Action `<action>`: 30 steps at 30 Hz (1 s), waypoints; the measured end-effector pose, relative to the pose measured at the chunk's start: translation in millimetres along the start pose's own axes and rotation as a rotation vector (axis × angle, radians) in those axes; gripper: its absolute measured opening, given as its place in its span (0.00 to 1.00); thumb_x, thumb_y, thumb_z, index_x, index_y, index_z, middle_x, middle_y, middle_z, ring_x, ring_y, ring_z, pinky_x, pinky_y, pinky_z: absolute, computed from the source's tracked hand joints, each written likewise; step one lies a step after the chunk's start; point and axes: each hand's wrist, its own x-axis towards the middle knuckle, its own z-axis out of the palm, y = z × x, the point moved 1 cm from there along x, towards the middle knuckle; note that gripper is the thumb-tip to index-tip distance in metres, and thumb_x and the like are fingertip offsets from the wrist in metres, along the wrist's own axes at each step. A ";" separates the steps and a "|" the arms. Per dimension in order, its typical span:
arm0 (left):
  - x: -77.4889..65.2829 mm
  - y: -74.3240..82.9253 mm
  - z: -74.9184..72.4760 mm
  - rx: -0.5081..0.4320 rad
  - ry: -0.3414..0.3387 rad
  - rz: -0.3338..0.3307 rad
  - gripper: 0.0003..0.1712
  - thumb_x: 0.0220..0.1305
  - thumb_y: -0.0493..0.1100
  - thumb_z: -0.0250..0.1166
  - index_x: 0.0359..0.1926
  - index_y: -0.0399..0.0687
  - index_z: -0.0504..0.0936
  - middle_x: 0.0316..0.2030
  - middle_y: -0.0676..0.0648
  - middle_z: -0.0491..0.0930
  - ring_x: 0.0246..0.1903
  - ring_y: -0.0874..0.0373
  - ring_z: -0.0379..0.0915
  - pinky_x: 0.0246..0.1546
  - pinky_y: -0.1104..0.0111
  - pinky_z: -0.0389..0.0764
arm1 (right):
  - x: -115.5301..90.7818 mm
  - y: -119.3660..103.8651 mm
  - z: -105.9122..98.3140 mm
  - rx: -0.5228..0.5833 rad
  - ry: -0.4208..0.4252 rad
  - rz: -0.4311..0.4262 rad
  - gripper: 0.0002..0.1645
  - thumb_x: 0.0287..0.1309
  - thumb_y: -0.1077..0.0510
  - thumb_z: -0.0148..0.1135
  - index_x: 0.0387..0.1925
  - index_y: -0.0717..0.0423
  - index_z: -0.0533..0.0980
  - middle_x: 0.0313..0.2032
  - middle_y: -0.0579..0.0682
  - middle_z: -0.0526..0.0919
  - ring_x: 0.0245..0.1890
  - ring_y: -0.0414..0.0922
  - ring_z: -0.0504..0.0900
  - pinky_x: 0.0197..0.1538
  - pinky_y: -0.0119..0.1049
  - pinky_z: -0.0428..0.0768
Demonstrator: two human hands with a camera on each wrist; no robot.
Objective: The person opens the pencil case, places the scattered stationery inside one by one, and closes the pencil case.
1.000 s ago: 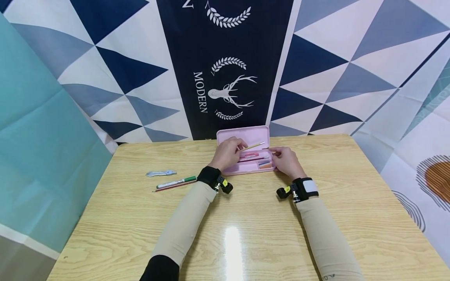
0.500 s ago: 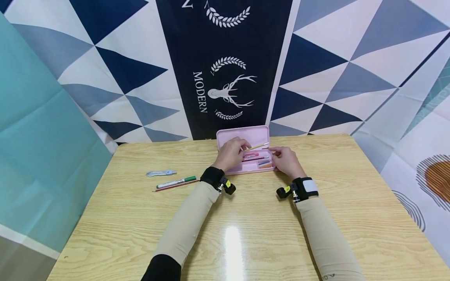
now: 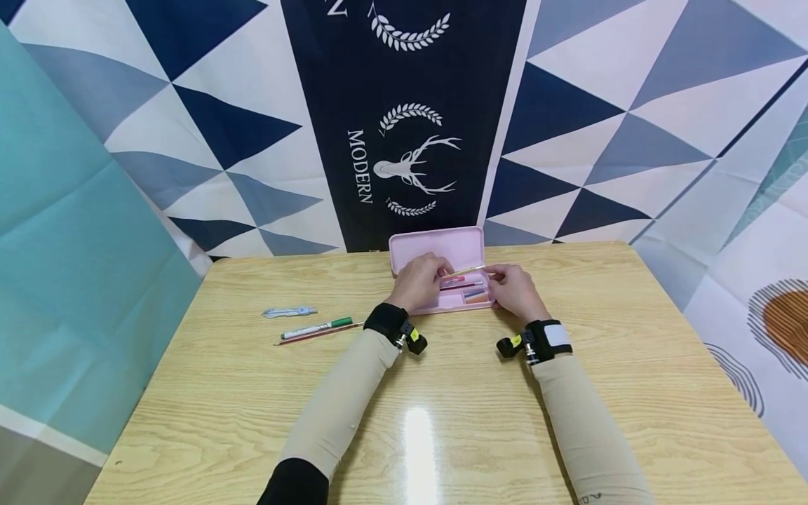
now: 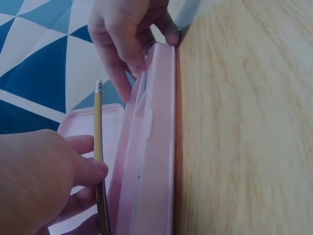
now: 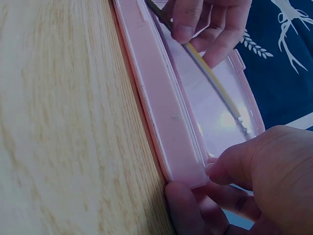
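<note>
- Head view, centre: a yellow pencil [image 3: 466, 271] is pinched in the left hand [image 3: 418, 282], slanted over an open pink pencil case [image 3: 442, 244].
- Head view, right of centre: the case's right end is held by the right hand [image 3: 514, 289].
- Head view, inside the case: slim red items [image 3: 454, 281] are seen, partly covered by the left hand.
- Head view, left of centre: a pale blue compass [image 3: 289, 312], a green-capped marker [image 3: 315, 328] and a thin red pencil [image 3: 309, 339] are laid on the wooden table [image 3: 480, 421].
- Left wrist view, lower left: the yellow pencil is clasped between thumb and curled fingers, its eraser end pointed upward.
- Right wrist view, bottom right: the case's corner is gripped between thumb and bent fingers; the yellow pencil's eraser end is seen above, near that thumb.
</note>
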 end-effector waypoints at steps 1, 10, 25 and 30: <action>-0.3 -0.1 0.9 0.011 -0.005 -0.002 0.13 0.60 0.33 0.65 0.43 0.53 0.88 0.36 0.50 0.83 0.36 0.61 0.76 0.40 0.67 0.78 | 0.1 0.1 0.1 0.001 0.000 -0.002 0.25 0.69 0.62 0.50 0.66 0.59 0.72 0.47 0.62 0.80 0.26 0.44 0.81 0.26 0.30 0.82; -2.8 0.8 5.2 0.030 -0.031 -0.030 0.16 0.60 0.31 0.64 0.43 0.55 0.89 0.35 0.52 0.82 0.36 0.61 0.75 0.39 0.67 0.78 | 0.4 -0.3 -0.1 0.010 0.013 -0.027 0.26 0.68 0.64 0.50 0.66 0.59 0.73 0.46 0.63 0.82 0.24 0.43 0.81 0.24 0.30 0.82; -3.9 1.1 8.0 0.081 -0.080 -0.081 0.14 0.62 0.34 0.65 0.42 0.56 0.91 0.42 0.55 0.88 0.43 0.62 0.80 0.49 0.65 0.82 | 0.3 -0.2 0.6 -0.002 0.010 0.009 0.25 0.70 0.61 0.50 0.66 0.56 0.73 0.41 0.62 0.81 0.25 0.44 0.81 0.25 0.30 0.81; -3.9 0.5 8.1 0.094 -0.084 -0.081 0.13 0.63 0.34 0.64 0.40 0.56 0.90 0.42 0.56 0.89 0.44 0.63 0.80 0.51 0.66 0.82 | 1.1 0.8 0.9 -0.004 0.011 0.001 0.24 0.70 0.61 0.50 0.65 0.56 0.74 0.39 0.62 0.81 0.24 0.44 0.81 0.25 0.30 0.81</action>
